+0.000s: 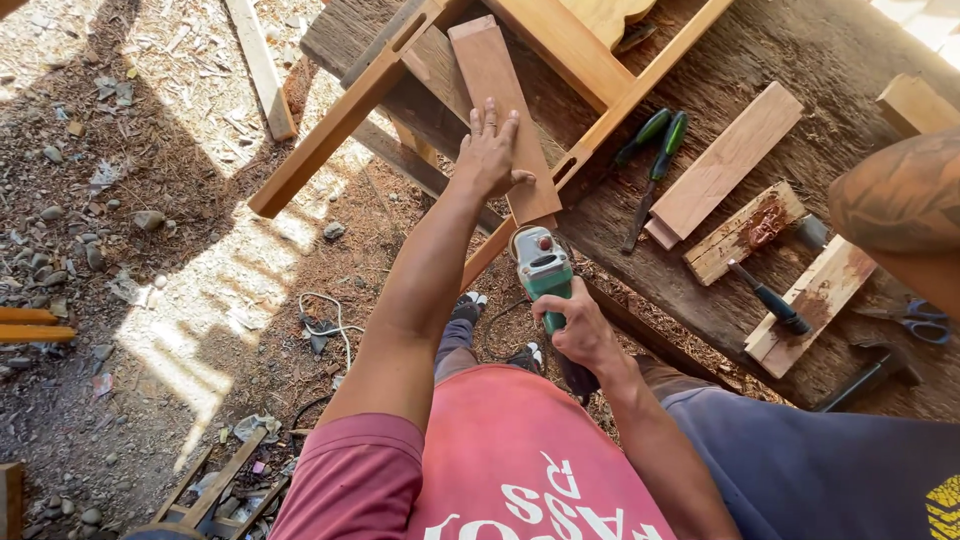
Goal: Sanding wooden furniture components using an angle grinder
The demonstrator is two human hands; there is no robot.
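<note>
- Left arm: bare from the short sleeve, stretched forward and almost straight, forearm running up and away from the body.
- Left hand (492, 152): palm down, flat, fingers extended and held close together, pointing away from the body; thumb spread out to the right side. The palm presses on a surface; nothing is gripped.
- Right arm: bent at the elbow, forearm angled up and inward toward the body's midline, wrist roughly in line with the forearm.
- Right hand (578, 330): curled in a full wrap around a tool's handle, knuckles turned up, fingers folded around the far side, thumb toward the front.
- The two hands are well apart, left ahead of right.
</note>
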